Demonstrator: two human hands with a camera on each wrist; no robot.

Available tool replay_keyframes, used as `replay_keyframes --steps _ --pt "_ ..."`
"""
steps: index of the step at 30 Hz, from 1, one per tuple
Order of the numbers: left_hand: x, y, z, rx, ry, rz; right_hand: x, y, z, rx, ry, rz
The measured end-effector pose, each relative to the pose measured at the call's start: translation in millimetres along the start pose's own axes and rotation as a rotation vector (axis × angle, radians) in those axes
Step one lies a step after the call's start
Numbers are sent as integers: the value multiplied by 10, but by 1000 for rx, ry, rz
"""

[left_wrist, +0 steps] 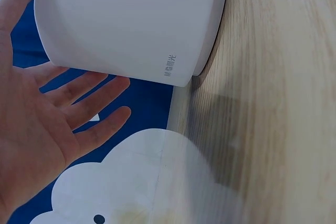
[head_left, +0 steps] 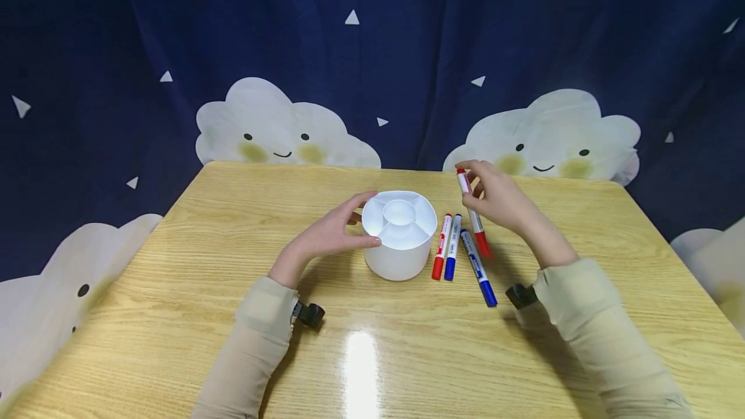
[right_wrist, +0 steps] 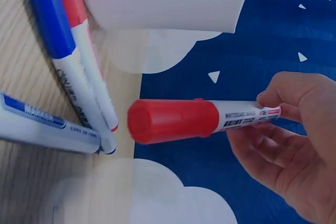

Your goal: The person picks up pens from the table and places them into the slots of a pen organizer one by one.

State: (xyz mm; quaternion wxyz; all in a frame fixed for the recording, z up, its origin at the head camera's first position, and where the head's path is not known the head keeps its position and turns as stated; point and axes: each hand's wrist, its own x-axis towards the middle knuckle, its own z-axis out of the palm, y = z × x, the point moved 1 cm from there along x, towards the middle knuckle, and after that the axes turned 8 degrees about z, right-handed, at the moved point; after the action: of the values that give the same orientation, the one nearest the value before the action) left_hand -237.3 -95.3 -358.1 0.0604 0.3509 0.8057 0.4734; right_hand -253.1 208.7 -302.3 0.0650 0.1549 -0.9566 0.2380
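**Lifted red marker beside a lightly steadied holder: where a slip could come from**

A red-capped marker (head_left: pixel 473 212) is pinched near its upper end by the fingers of the right hand (head_left: pixel 502 200) and is held tilted above the table (head_left: pixel 233 225), just right of the white divided holder (head_left: pixel 400 233). The red cap hangs lowest, free of the wood. The grip is narrow and sits far from the heavier capped end, as the right wrist view shows (right_wrist: pixel 202 120); a swing or a twist of the barrel between the fingertips is judged the likeliest fault, and the marker could be dropped onto the three that lie below it.

Those three lie flat to the right of the holder: a red marker (head_left: pixel 442 247) nearest its wall, a blue marker (head_left: pixel 452 247) touching that one, and a second blue marker (head_left: pixel 478 267) angled farther out. They are round, so a knock from the hanging cap could roll them toward the near edge.

The left hand (head_left: pixel 326 236) is laid against the holder's left wall with fingers straight and spread; nothing is clasped, and in the left wrist view (left_wrist: pixel 47 129) the palm is seen beside the wall (left_wrist: pixel 131 24) rather than round it. The holder is thus only braced from one side. A push from the right, such as a marker striking the rim instead of a compartment, could tip or slide it.
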Motion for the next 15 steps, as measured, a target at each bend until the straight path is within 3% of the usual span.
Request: replay_keyframes --steps 15 --pt "5 -9 -1 -15 1 -11 69 -223 -67 60 178 -108"
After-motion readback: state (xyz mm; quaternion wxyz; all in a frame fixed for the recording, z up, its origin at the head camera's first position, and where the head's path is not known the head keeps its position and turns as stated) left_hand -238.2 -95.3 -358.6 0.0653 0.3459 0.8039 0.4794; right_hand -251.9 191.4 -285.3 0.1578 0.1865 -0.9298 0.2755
